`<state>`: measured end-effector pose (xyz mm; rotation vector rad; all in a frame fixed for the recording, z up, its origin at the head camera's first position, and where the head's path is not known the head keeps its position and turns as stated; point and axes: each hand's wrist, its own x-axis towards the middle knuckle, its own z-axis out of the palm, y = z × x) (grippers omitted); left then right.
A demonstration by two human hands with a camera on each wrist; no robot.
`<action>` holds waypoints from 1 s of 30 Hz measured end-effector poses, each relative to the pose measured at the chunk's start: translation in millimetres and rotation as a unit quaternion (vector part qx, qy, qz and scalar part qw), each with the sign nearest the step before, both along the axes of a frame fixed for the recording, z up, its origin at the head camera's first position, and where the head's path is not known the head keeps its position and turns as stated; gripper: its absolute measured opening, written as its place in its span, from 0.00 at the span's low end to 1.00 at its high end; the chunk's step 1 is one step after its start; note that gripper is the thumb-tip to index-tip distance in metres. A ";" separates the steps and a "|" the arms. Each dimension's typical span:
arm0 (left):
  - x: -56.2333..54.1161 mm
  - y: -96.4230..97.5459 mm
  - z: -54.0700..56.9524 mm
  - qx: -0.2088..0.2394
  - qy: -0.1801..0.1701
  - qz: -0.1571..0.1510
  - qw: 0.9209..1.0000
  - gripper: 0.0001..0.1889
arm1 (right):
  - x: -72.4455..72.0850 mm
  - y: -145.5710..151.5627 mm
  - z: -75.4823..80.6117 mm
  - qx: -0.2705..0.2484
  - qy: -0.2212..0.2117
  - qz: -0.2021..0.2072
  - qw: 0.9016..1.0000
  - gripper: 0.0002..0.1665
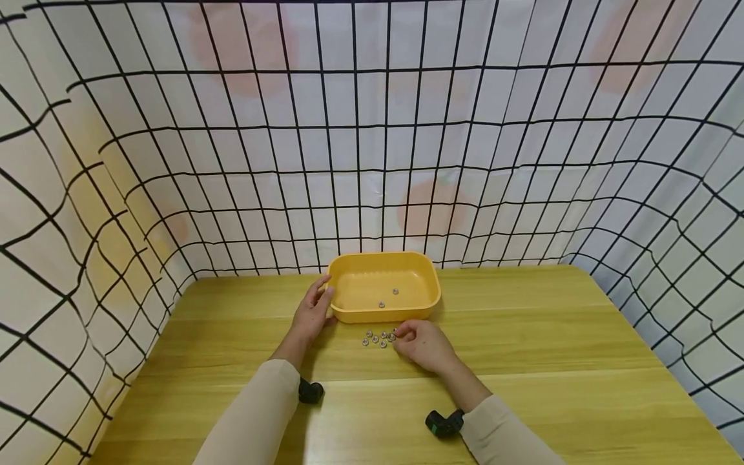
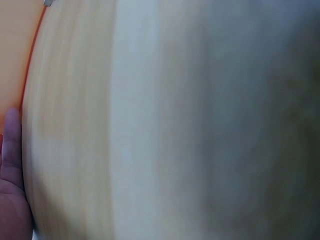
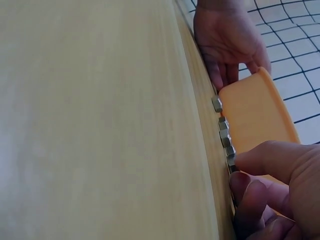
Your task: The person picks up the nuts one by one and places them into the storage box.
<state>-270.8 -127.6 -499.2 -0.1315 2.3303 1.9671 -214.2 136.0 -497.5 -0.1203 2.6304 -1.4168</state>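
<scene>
A yellow plastic bin [image 1: 380, 316] stands at the table's back edge, with two small metal nuts inside, one of them a nut [image 1: 395, 291] near the middle. My left hand [image 1: 312, 313] rests against the bin's left end, fingers fairly straight along its side; part of it shows in the left wrist view. Several more metal nuts [image 1: 375, 339] lie on the table before the bin. At their right end my right hand [image 1: 427, 345] pinches a nut [image 3: 231, 161] between thumb and curled forefinger, low at the tabletop. Its fingertips partly hide that nut.
The wooden table [image 1: 523, 336] runs wide to both sides. Behind it and at the sides hangs a white sheet with a black grid [image 1: 372, 148]. Each wrist wears a black camera, such as the right one [image 1: 444, 423].
</scene>
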 end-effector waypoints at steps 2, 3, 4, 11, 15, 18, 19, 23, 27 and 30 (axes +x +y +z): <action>0.0 -0.4 0.1 -0.002 -0.001 0.000 1.000 0.24 | 0.6 -1.5 1.0 0.004 0.005 0.000 1.000 0.08; 0.1 -0.7 0.1 -0.003 0.000 -0.001 1.000 0.25 | 0.7 -2.3 1.2 0.007 0.008 0.001 1.000 0.08; 0.1 -0.8 0.1 -0.004 -0.001 0.000 1.000 0.24 | 0.7 -2.9 1.0 0.011 0.011 0.004 1.000 0.08; 0.9 -0.8 0.1 -0.006 -0.003 0.004 1.000 0.25 | -0.7 -7.7 -0.5 0.050 0.029 0.012 0.998 0.07; 0.8 -0.7 1.4 -0.006 -0.004 0.004 1.000 0.25 | -1.7 -9.6 -1.1 0.063 0.039 0.007 0.997 0.07; 0.5 -0.7 1.7 -0.006 -0.006 0.005 1.000 0.24 | -2.8 -10.9 -3.3 0.075 0.047 0.006 0.996 0.07; 0.4 -0.8 1.7 -0.006 -0.006 0.004 1.000 0.24 | -3.1 -11.3 -4.1 0.077 0.048 0.007 0.996 0.07; 0.9 -0.9 1.9 -0.009 -0.004 0.002 1.000 0.25 | -3.7 -12.7 -5.4 0.084 0.057 0.009 0.995 0.07; 0.7 -1.0 1.3 -0.009 -0.002 0.001 1.000 0.25 | -4.0 -13.4 -4.6 0.088 0.058 0.011 0.994 0.07; 0.0 -1.4 0.6 -0.007 0.000 0.001 1.000 0.26 | -3.8 -13.9 -3.6 0.090 0.053 0.010 0.995 0.08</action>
